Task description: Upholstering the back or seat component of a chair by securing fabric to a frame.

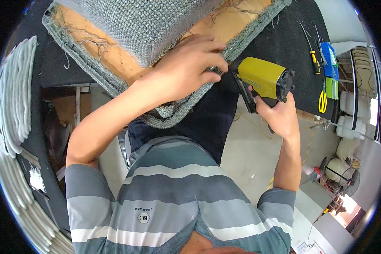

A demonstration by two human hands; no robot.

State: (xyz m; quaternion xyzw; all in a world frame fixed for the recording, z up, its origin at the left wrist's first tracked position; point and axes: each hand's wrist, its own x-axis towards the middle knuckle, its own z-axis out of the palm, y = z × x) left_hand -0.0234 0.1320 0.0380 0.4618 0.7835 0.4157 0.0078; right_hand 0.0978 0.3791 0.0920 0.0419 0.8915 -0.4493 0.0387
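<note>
Lower centre of frame: the person's striped grey shirt [173, 203], both forearms rising from it toward mid-frame.

Right hand [279, 116], right of centre: fingers closed around the black handle of a yellow staple gun [262, 78]. The gun's black nose points left and meets the fabric edge just beside the left fingertips.

Left hand [186, 70], centre, slightly above the middle: palm down on the grey woven fabric [148, 21], fingers curled and pinching the folded fabric edge against the frame beneath. Thumb tip sits close to the gun's nose.

The fabric covers a cushion panel that fills the upper centre. Its underside shows tan board [101, 46] with loose threads, and the grey edge wraps round it in a V whose point hangs at mid-frame, just above the shirt collar.

The panel lies on a black counter [283, 38] spanning the upper part of the frame.

Upper right, on the counter, well apart from the hands: a screwdriver with yellow handle [313, 57], a blue and green box [330, 67], yellow-handled scissors [322, 101].

Left edge of frame: a curved stack of white padding [12, 97].

Lower right: concrete floor [249, 161] with a yellow hose [305, 148] trailing across it.
</note>
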